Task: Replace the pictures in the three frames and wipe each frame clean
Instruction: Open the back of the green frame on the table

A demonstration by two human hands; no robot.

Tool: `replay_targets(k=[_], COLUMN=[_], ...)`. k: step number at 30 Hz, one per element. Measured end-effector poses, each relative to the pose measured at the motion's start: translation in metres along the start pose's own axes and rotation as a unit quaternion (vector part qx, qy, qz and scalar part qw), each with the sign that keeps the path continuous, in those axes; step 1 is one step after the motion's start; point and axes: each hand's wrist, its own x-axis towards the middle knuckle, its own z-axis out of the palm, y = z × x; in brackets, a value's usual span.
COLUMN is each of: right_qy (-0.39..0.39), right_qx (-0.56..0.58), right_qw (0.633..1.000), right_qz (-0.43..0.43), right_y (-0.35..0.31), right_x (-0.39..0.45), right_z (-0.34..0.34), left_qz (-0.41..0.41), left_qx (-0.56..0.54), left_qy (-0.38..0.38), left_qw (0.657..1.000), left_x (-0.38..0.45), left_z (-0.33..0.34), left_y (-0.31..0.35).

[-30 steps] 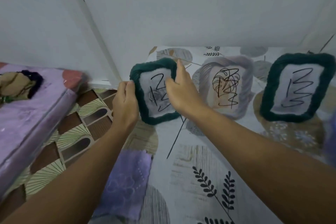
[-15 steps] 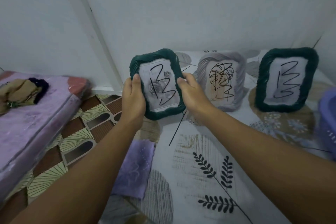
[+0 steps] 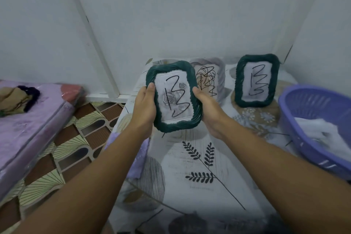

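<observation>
at the far left lies a purple mattress (image 3: 28, 119) with a crumpled brown and dark cloth (image 3: 17, 99) on it, and beside it a patterned tile floor (image 3: 76, 138). a purple cloth (image 3: 137, 159) lies at the left edge of the table (image 3: 190, 186), partly hidden under the left forearm.

the left hand (image 3: 144, 108) grips the left side of a dark green frame (image 3: 173, 97), thumb laid over the front rim and the other fingers behind it, out of sight. the right hand (image 3: 208, 108) holds the right side the same way, thumb on the front edge and palm cupped around the rim. the frame is held up above the table, slightly tilted, its face toward the camera; the picture (image 3: 172, 99) inside shows a pale rose print with a black scribble over it.

three frames are in view (counting the one held). behind the held one a grey frame (image 3: 214, 80) stands at the back of the table, mostly covered, its picture also scribbled. further right a second green frame (image 3: 257, 80) stands upright near the wall, well apart from the hands, with a black zigzag on white paper.

at the far right one purple plastic basket (image 3: 311, 118) sits on the table with something white (image 3: 326, 131) in it, too blurred to identify.
</observation>
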Motion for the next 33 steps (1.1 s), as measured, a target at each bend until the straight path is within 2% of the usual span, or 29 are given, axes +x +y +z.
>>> replay_targets(k=[3,7,10,13,16,18,20,22,26,29,31,33], right_qy=[0.016,0.03,0.043,0.069,0.105,0.119,0.137,0.149,0.171,0.166,0.136,0.09], right_qx=[0.046,0.043,0.013,-0.082,-0.226,-0.302,-0.353,-0.398,-0.507,-0.56,-0.578,-0.565], right_qw=[0.999,0.999,0.999,0.992,0.954,0.915,0.88,0.851,0.78,0.745,0.735,0.759], right_qz=[0.01,-0.004,-0.021,-0.067,-0.166,-0.239,-0.286,-0.31,-0.325,-0.323,-0.327,-0.311], right_y=[0.005,0.01,0.01,0.008,0.007,0.006,0.007,0.012,0.021,0.024,0.025,0.024], right_x=[-0.007,-0.011,-0.015,-0.02,-0.024,-0.025,-0.025,-0.025,-0.03,-0.034,-0.037,-0.041], right_z=[-0.004,-0.006,-0.007,-0.006,-0.005,-0.003,0.0,0.003,0.008,0.009,0.008,0.006], left_qz=[-0.007,-0.032,-0.067,-0.064,0.036,0.094,0.112,0.105,0.077,0.037,0.005,-0.017], left_qx=[0.009,0.017,0.033,0.126,0.197,0.186,0.183,0.167,0.145,0.123,0.115,0.123], left_qy=[-0.004,-0.013,-0.024,0.002,0.062,0.041,0.007,-0.003,0.025,0.036,0.035,0.03], left_qw=[1.0,0.999,0.997,0.99,0.978,0.977,0.977,0.98,0.986,0.991,0.993,0.992], left_x=[-0.003,0.002,-0.001,-0.007,-0.017,-0.028,-0.036,-0.042,-0.042,-0.039,-0.038,-0.038], left_z=[0.003,0.004,0.008,0.013,0.012,0.017,0.025,0.032,0.036,0.033,0.029,0.024], left_y=[-0.006,-0.017,-0.015,-0.01,-0.005,0.005,0.013,0.02,0.02,0.014,0.011,0.01])
